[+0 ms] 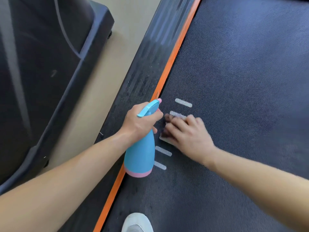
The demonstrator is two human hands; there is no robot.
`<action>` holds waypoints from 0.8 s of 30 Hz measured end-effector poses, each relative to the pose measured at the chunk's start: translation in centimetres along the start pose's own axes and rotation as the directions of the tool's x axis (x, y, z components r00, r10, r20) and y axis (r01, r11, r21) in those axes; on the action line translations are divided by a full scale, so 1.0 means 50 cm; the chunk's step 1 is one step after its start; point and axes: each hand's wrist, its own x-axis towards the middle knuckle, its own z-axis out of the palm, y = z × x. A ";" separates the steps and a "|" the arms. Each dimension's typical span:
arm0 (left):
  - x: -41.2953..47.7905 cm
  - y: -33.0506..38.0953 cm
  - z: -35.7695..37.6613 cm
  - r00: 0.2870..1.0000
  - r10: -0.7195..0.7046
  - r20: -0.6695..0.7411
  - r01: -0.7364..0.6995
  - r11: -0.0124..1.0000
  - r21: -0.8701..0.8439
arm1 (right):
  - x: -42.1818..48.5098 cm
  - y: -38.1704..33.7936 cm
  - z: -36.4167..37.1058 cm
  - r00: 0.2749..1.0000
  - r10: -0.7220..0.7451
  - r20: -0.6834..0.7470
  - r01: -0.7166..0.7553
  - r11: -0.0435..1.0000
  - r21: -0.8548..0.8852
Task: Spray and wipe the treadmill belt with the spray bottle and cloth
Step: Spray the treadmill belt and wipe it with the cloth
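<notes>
L hand (142, 122) fingers wrapped rnd spray bottle (140, 158); R hand (185, 131) fingers spread, pressing cloth (164, 139) on belt (234, 81).

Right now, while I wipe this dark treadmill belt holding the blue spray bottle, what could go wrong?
1. Your left hand grips the blue plastic spray bottle with the pink base close beside the right hand pressing the pale cloth; a stray squeeze could wet it.
2. Your pale shoe stands on the dark textured treadmill belt; damp patches might be slippery.
</notes>
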 end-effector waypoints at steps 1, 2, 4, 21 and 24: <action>0.001 0.000 0.000 1.000 -0.002 -0.003 0.002 1.000 0.007 | -0.014 -0.002 0.002 0.998 -0.069 0.013 0.069 0.998 0.016; 0.003 0.000 0.000 1.000 -0.004 -0.004 0.004 1.000 0.015 | -0.011 0.012 0.004 0.993 -0.115 0.031 0.115 0.993 0.016; 0.005 0.002 0.005 1.000 -0.015 0.006 0.015 1.000 0.004 | 0.029 0.064 0.011 0.996 -0.086 0.028 0.087 0.996 -0.022; 0.063 0.072 0.088 0.998 -0.009 0.066 0.011 0.999 -0.032 | -0.040 0.115 -0.022 0.999 0.032 0.018 -0.032 0.999 -0.030; 0.075 0.083 0.097 0.998 -0.005 0.068 0.005 1.000 -0.003 | 0.045 0.229 -0.026 0.963 0.268 -0.041 -0.271 0.957 -0.106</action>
